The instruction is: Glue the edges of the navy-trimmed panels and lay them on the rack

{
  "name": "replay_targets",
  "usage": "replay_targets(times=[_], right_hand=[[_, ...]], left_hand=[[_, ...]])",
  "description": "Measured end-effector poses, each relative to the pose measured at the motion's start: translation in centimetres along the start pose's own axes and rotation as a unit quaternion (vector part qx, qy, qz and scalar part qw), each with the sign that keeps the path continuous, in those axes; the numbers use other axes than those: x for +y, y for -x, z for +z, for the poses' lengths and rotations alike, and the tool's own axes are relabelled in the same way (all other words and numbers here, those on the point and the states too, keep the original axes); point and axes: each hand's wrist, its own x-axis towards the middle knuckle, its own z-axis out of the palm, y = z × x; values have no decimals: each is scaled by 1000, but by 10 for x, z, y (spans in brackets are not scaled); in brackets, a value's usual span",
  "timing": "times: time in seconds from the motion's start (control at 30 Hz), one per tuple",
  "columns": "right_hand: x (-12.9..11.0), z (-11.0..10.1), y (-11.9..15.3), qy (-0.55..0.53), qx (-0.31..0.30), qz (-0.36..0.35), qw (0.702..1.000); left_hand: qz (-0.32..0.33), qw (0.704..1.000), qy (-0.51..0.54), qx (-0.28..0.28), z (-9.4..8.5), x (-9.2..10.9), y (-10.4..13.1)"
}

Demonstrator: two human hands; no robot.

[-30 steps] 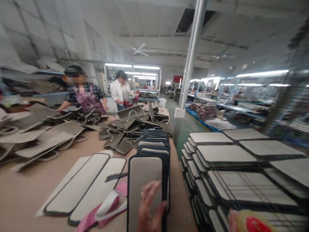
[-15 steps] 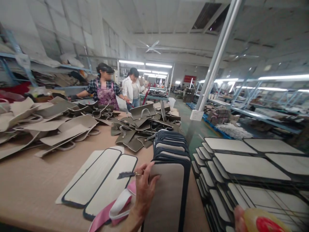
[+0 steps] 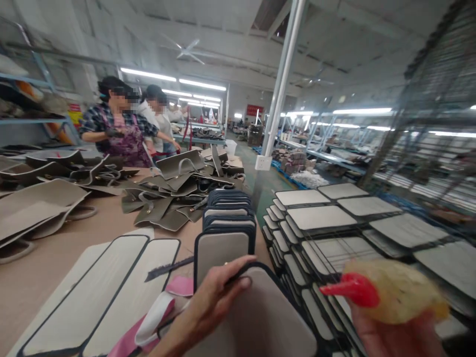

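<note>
Left on desk (image 3: 107,214): two pale panels (image 3: 89,292) with dark edging lie side by side, a pink-and-white strap (image 3: 128,338) at their right. Left hand (image 3: 211,292): grip pinched, thumb to fingers, on the upper corner of a tilted grey panel (image 3: 269,310), in front of a row of overlapping dark-edged panels (image 3: 228,211). Far right, before stacked panels (image 3: 322,217), right hand (image 3: 394,334): grip wrapped from below around yellowish bottle (image 3: 405,290), red nozzle (image 3: 357,290) pointing left.
</note>
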Motion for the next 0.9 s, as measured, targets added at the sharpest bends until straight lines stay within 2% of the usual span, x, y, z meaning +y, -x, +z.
replay_targets(times=[0.07,0.17,0.23,0.33,0.43,0.53,0.7,0.9], right_hand=[[-26,4,10,4,15,-37,999],[-57,-2,18,15,-50,-82,995],[-70,-15,19,30,-110,-92,989],[-82,-36,23,48,-149,-86,984],[-93,-50,34,76,-151,-53,984],[-102,-57,44,109,-160,-30,981],[-108,-62,47,108,-189,-31,976],[-107,-64,43,92,-232,-30,968]], left_hand=[[31,989,-37,-141,-2,24,-11],[63,941,-91,-320,8,49,-25],[93,901,-103,-410,20,60,-32],[140,847,-81,-507,40,73,-39],[159,811,-77,-557,58,84,-40],[140,789,-79,-593,72,95,-37],[109,780,-27,-616,85,106,-31],[90,764,-29,-639,91,109,-27]])
